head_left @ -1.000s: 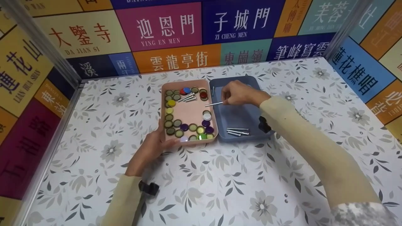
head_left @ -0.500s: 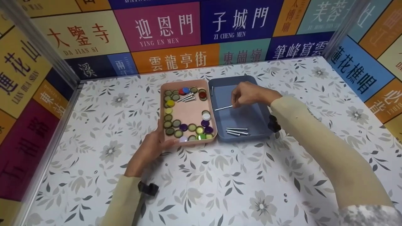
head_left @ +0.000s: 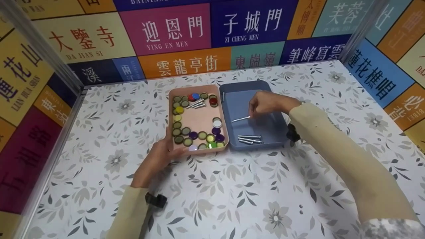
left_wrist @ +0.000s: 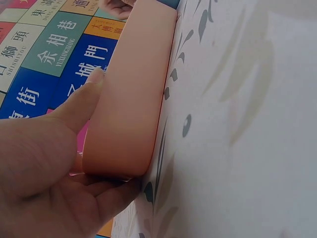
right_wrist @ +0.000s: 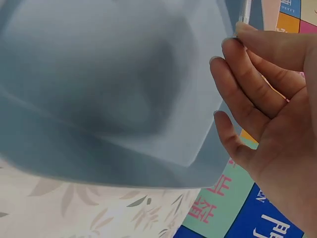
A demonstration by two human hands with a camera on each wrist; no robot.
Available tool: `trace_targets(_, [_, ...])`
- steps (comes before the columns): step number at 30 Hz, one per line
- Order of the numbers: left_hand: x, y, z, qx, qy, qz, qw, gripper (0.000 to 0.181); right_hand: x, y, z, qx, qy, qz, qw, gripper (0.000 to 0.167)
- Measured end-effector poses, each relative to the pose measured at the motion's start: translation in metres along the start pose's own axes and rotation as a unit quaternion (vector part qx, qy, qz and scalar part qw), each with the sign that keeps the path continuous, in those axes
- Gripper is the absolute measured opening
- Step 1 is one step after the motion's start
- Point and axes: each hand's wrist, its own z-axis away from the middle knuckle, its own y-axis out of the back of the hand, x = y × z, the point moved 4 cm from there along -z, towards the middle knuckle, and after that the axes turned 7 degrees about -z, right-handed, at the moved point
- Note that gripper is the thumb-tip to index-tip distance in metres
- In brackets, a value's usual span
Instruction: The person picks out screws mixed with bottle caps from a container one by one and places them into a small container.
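Left hand (head_left: 159,153) gripped the near-left corner of the pink tray (head_left: 198,119), probably to steady it. Right hand (head_left: 269,102) pinched a metal pin (head_left: 240,119) by its right end over the adjacent blue tray (head_left: 240,103), left end free.

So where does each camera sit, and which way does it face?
Head: worn on the head, looking forward and down at the pink tray and blue tray; left hand, right hand and sleeves show.
Left wrist: worn there, looking at the pink tray's outer side; the left hand shows large, part of the right hand at the top.
Right wrist: worn there, looking into the blue tray; the right hand shows, pinching a rod.
Shared: head and right wrist both show that rod.
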Motion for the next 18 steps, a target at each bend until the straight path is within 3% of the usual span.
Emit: trace_targets(18, [-0.001, -0.002, -0.001, -0.002, 0.007, 0.031, 0.9995, 0.105, 0.019, -0.014, 0.011, -0.093, -0.058, -0.019, 0.9938, 0.015])
